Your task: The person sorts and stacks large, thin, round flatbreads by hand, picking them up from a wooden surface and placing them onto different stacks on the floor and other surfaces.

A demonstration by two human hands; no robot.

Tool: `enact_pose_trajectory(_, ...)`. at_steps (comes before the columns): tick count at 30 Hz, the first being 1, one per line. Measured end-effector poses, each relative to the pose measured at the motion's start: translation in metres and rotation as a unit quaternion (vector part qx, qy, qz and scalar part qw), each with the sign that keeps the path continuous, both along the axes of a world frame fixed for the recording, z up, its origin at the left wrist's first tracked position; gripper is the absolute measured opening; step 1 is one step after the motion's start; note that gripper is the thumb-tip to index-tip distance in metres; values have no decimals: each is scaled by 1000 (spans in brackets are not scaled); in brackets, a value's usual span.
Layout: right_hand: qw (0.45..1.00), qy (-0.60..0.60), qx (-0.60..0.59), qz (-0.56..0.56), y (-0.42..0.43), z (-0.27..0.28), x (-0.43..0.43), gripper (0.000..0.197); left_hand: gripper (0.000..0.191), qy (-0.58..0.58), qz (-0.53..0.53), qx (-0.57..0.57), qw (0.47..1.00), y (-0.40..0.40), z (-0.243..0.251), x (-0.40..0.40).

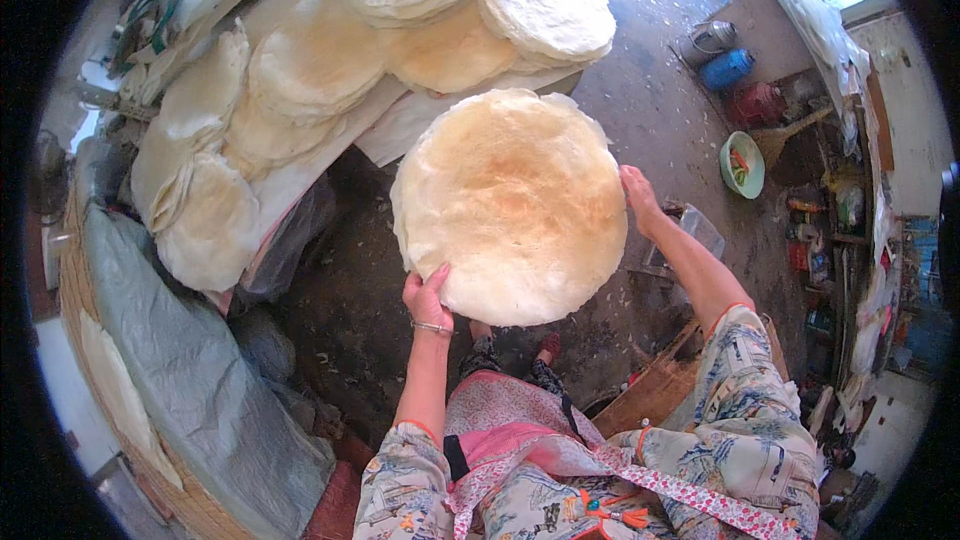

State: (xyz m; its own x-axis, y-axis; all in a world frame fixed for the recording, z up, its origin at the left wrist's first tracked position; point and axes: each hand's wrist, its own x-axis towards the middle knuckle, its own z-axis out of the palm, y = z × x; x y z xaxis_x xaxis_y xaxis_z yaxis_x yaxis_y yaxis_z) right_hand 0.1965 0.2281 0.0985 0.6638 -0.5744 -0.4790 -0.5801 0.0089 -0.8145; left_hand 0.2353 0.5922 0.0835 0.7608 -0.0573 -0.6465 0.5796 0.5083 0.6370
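A stack of large round thin flatbreads, browned in the middle and pale at the rim, is held up in front of me. My left hand grips its lower left edge, thumb on top and the other fingers mostly hidden beneath. At the right edge my right hand holds the rim, its fingertips partly hidden by the bread. Beyond, a long table carries more piles of the same rounds, among them a browned pile and a whiter pile at its far end.
A grey-green plastic sheet covers something at my left. On the floor to the right stand a pale green bowl with food scraps, a blue container and a clear plastic box. Cluttered shelves line the right side.
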Motion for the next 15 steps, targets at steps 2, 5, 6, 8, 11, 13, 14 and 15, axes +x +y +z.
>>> enact_pose_trajectory(2,999,-8,29,26,14,-5,5,38,40,17,3,18,1000,4,-8,-5)
enact_pose_trajectory(5,994,-45,77,64,5,-30,-1,47,34,22,3,24,999,2,2,-2)
enact_pose_trajectory(6,991,-72,94,62,6,-28,-1,48,35,18,-3,29,999,3,4,-6)
enact_pose_trajectory(8,989,-108,95,35,3,-33,-1,49,35,13,-22,75,997,5,2,-15)
enact_pose_trajectory(11,991,-103,78,-36,-6,-28,-14,53,36,-74,-23,185,980,-4,9,-26)
enact_pose_trajectory(13,993,-78,88,-19,9,-26,-5,55,40,-40,-45,183,981,-3,7,-16)
enact_pose_trajectory(14,995,-65,77,11,12,-34,-9,56,41,-27,-46,193,980,-9,7,-10)
enact_pose_trajectory(15,996,-47,72,4,15,-39,-8,55,41,-25,-36,200,979,-14,7,0)
